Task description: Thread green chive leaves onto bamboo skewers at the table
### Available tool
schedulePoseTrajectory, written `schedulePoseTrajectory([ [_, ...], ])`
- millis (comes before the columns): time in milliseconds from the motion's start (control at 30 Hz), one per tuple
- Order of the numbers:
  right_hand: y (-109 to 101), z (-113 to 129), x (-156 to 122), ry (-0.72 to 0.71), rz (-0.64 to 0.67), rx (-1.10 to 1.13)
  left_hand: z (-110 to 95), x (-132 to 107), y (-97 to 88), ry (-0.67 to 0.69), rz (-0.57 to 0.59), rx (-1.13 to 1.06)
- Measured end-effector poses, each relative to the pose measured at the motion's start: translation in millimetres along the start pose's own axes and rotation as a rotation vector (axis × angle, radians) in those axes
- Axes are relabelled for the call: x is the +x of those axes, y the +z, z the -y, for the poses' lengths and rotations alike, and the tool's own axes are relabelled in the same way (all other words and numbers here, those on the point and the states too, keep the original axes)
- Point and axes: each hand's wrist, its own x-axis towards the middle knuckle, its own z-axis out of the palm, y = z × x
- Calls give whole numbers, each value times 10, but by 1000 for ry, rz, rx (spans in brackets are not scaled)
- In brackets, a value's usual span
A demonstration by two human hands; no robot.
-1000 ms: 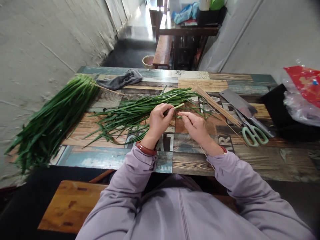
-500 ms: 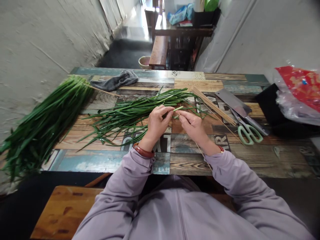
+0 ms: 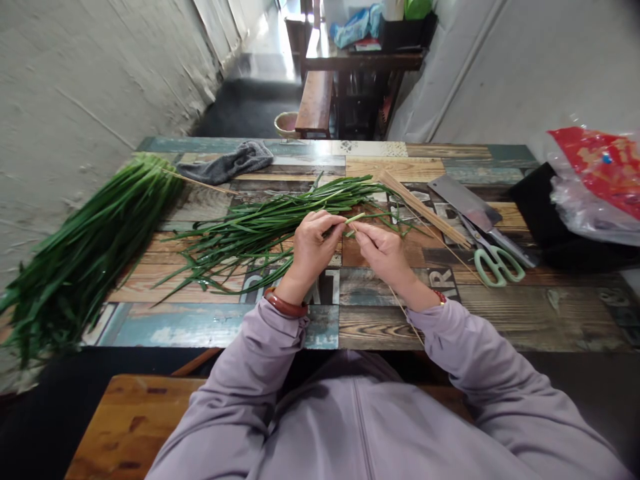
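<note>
My left hand (image 3: 314, 247) pinches a Chinese chive stalk (image 3: 355, 218), whose pale end sticks out past the fingertips. Close beside it, my right hand (image 3: 384, 252) is closed on a thin bamboo skewer (image 3: 404, 312). The skewer's long end runs back under the palm toward my sleeve, and its tip is at the stalk; whether it has pierced the stalk I cannot tell. Loose chives (image 3: 273, 217) lie spread behind and left of my left hand. A stack of bamboo skewers (image 3: 425, 210) rests on the table beyond my right hand.
At the left lies a big bunch of chives (image 3: 95, 247), near a grey cloth (image 3: 225, 163). A cleaver (image 3: 463, 198) and green-handled scissors (image 3: 497, 267) lie at the right, by a black container (image 3: 537, 207) and a red plastic bag (image 3: 603, 167). A bench (image 3: 315, 100) stands beyond the table.
The camera view has shifted slightly. Both hands keep almost the same pose, with the stalk and skewer held close together.
</note>
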Motion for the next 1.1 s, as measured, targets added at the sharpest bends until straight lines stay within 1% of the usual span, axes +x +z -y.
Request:
schedulePoseTrajectory([
  [133,9,-10,-3,-2,-7,11,11,-8,8,10,-13,11],
  [333,17,-39,4,-52,-67,-62,26,-17,38,31,12,42],
  [433,16,-53,16,-29,-61,-72,32,-16,40,52,16,61],
  [567,22,-53,28,20,-47,-78,31,-17,29,88,19,144],
  [733,39,-57,27,-14,-76,-70,30,-31,44,103,19,164],
  [800,34,-64,26,-22,-82,-79,30,-41,63,112,35,141],
  [900,15,-77,31,9,-72,-101,24,-56,92,131,84,115],
  [1000,7,-83,43,57,-57,-49,22,-61,99,141,100,104],
  [1100,21,-76,52,117,-23,102,35,-50,81,129,61,108],
])
